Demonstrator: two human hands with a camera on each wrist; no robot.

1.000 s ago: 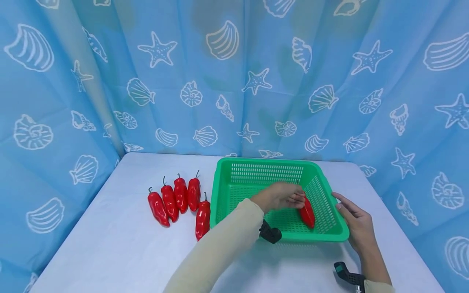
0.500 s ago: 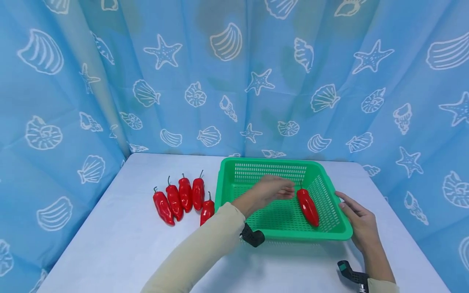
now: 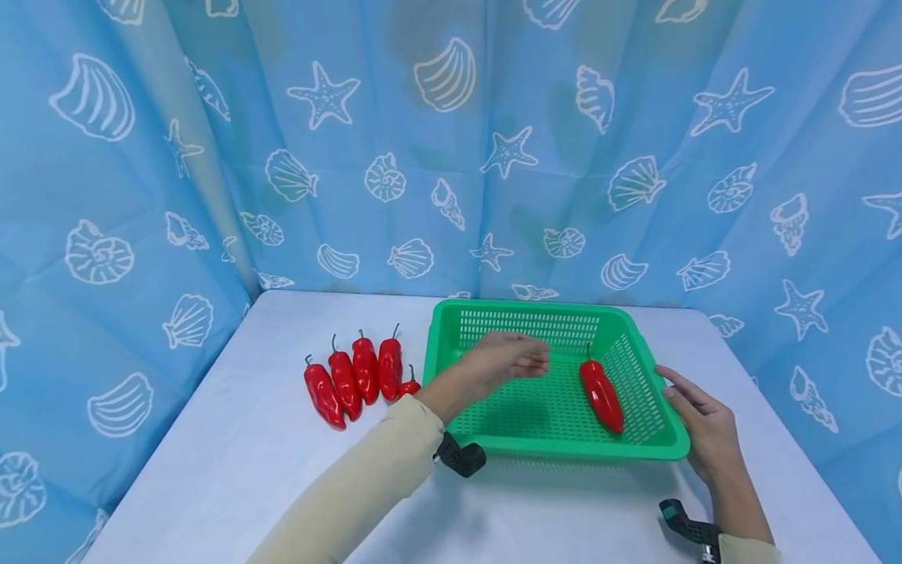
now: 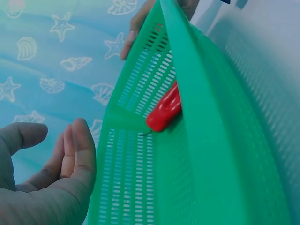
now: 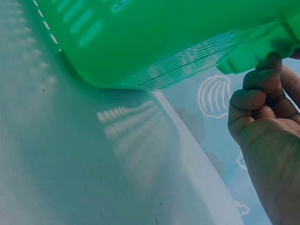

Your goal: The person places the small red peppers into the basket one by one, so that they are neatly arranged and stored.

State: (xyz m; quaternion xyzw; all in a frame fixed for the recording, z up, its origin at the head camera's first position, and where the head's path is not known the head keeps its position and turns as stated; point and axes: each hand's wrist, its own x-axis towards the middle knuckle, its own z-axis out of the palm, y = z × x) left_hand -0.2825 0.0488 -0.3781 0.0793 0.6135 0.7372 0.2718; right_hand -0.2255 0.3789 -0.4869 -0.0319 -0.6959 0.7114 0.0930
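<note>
Left hand (image 3: 502, 362) hovers released, thumb apart, above a green basket (image 3: 557, 447) with 1 pepper (image 3: 602, 398); right hand (image 3: 708, 427) grips the rim (image 3: 644, 345).

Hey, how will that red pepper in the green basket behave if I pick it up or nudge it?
The red pepper looks glossy, so it may feel slippery. Its long, rounded body could roll sideways, though the green basket, with raised sides, would likely stop it. Its thin stem looks a weak place to lift by.
</note>
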